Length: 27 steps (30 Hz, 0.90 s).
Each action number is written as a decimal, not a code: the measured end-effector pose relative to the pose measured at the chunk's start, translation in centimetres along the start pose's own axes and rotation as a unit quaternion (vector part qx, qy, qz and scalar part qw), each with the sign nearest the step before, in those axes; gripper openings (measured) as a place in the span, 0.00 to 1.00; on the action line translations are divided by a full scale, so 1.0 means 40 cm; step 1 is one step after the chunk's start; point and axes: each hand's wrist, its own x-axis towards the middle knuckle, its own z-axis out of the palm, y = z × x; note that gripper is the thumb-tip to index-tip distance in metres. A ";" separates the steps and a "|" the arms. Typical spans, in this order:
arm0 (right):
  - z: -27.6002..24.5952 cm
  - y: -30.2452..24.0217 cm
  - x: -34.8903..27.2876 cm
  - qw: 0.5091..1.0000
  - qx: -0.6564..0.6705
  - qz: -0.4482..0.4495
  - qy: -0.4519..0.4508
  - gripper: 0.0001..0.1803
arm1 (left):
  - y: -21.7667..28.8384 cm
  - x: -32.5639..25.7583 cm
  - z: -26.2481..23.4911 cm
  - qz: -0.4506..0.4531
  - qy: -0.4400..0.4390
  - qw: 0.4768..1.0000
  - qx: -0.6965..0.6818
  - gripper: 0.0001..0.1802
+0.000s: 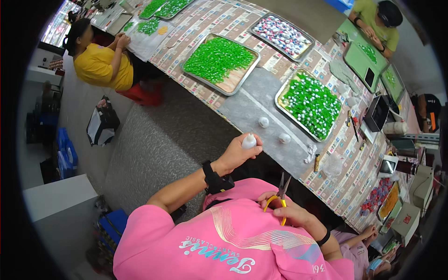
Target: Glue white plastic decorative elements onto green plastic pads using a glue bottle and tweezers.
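Scissors with yellow handles are sitting in the right hand, low in the middle of the frame, just above the pink shirt. The fingers of that hand are going through the yellow loops and curling around them, and the blades are pointing up. The left hand is holding a small white bottle near the middle of the frame, with its fingers clenched around the bottle's body and the tip sticking up.

To do this step well, I think the left hand should be keeping the bottle still and upright, so nothing drips out. The right hand should be bringing the blades slowly to the tip and taking only a tiny bit, well away from the holding fingers.

Two more small white bottles are standing on the grey sheet on the tabletop, just above the left hand. A metal tray of green and white pieces is lying to the right of them, and a tray of green pieces is lying in the upper middle.

Some things are hard to see. The bottle's lower part is hiding inside the left hand. I cannot tell if the blades are open or closed, because they are small and dark. The right palm is turned away. The edges of the frame are bending and going dark.
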 end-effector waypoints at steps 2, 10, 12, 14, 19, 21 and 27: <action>0.006 -0.002 0.042 0.994 0.073 0.055 0.053 0.23 | 0.002 -0.015 -0.032 0.015 0.026 1.000 -0.005 0.06; -0.085 -0.053 0.230 0.818 -0.521 -0.114 0.216 0.30 | -0.041 -0.049 -0.057 0.073 0.101 0.990 0.070 0.04; -0.087 -0.068 0.256 0.750 -0.606 -0.139 0.227 0.33 | -0.064 -0.054 -0.045 0.097 0.128 0.985 0.070 0.04; -0.086 -0.075 0.264 0.737 -0.621 -0.146 0.224 0.34 | -0.089 -0.057 -0.027 0.119 0.144 0.980 0.072 0.04; -0.086 -0.069 0.256 0.720 -0.650 -0.151 0.190 0.35 | -0.144 -0.074 0.024 0.165 0.248 0.934 0.196 0.05; -0.091 -0.056 0.247 0.714 -0.662 -0.144 0.176 0.35 | -0.163 -0.084 0.047 0.174 0.287 0.915 0.223 0.07; -0.102 -0.027 0.230 0.698 -0.692 -0.101 0.152 0.29 | -0.206 -0.105 0.095 0.215 0.353 0.868 0.274 0.09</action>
